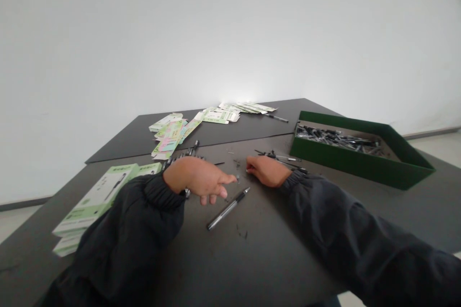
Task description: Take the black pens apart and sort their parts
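My left hand [201, 178] is held over the table with its fingers stretched out and apart, the index finger close to a tiny clear piece. My right hand [267, 171] is closed, thumb and fingertips pressed together; a small pale spot shows at the fingertips, too small to name. Between and just below the hands lies a clear-barrelled gel pen [228, 208] with a black grip, touched by neither. Several pens [189, 152] lie behind my left hand, partly hidden by it. Other pens and thin black refills [284, 158] lie beyond my right hand.
A green box [356, 167] on the right holds many loose pens. Green and white pen cartons [104, 194] are stacked at the left. Flattened cartons [219, 115] lie along the back, and a lone pen [276, 118] lies near them. Dark crumbs [242, 232] dot the table [273, 259].
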`<state>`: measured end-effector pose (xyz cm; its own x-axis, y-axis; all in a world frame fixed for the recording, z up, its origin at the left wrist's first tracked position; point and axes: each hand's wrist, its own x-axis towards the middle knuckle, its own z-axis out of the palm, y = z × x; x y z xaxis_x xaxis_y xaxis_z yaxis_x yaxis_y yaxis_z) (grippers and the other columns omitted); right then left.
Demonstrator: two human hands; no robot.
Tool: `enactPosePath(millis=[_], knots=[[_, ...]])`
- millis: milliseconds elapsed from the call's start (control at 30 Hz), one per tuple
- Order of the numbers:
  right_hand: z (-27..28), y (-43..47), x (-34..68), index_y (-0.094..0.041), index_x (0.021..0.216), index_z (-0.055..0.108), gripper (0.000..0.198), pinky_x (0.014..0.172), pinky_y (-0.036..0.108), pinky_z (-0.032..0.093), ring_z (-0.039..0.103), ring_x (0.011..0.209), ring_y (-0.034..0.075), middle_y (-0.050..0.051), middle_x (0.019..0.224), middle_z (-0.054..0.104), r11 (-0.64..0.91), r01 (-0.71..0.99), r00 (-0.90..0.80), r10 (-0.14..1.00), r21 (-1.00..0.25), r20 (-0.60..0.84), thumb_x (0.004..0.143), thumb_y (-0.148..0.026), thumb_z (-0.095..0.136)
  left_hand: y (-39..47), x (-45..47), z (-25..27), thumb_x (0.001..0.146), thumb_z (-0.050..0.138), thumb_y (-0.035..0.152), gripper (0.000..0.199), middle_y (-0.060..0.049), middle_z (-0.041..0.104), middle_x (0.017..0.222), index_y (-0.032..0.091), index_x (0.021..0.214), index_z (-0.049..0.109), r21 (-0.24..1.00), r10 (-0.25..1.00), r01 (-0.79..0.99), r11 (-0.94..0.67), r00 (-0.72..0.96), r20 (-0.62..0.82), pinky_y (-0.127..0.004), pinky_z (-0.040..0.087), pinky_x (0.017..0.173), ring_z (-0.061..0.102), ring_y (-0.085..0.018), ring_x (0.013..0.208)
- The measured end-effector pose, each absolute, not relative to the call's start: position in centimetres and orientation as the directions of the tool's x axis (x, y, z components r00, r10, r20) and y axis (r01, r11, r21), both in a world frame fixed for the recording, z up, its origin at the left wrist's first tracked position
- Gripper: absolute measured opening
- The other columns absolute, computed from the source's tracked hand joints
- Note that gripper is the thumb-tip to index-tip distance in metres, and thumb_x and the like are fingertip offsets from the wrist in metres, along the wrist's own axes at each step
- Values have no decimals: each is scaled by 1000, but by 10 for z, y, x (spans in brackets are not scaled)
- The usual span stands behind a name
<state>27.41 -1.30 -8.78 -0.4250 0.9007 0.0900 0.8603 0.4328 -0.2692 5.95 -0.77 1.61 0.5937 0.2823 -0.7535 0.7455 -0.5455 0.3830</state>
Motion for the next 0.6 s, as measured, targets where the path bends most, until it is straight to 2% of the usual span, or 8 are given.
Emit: enactPosePath(millis=[233, 333, 467, 600], knots=[[-87, -16, 280, -16, 99, 58, 15, 74, 26, 38, 59, 88, 19, 9, 94, 65, 455, 842, -448, 889, -289, 96, 89, -16, 46, 0, 49, -5, 88, 40, 37, 67, -18, 67, 106, 14, 146, 16, 410, 293, 718, -562, 637, -713, -27, 50, 59, 67, -23, 78], [-88, -15, 282, -17, 102, 57, 16, 74, 26, 38, 59, 88, 19, 9, 94, 65, 462, 835, -452, 886, -299, 108, 89, -18, 47, 4, 47, -12, 88, 41, 38, 64, -15, 69, 100, 18, 144, 18, 436, 278, 711, -552, 650, -707, -25, 48, 56, 66, -20, 73], [-85, -14, 283, -17, 102, 56, 15, 72, 25, 37, 59, 84, 18, 8, 92, 65, 469, 827, -452, 882, -308, 129, 89, -21, 48, 5, 45, -14, 87, 42, 41, 63, -14, 70, 93, 17, 142, 23, 435, 298, 720, -540, 648, -701, -25, 48, 55, 66, -21, 72], [-81, -14, 282, -17, 101, 54, 14, 69, 25, 34, 57, 82, 17, 8, 91, 65, 474, 830, -424, 879, -295, 218, 92, -22, 44, 2, 49, -15, 86, 43, 42, 60, -13, 70, 89, 15, 138, 30, 428, 302, 747, -509, 621, -724, -26, 48, 55, 66, -22, 72]])
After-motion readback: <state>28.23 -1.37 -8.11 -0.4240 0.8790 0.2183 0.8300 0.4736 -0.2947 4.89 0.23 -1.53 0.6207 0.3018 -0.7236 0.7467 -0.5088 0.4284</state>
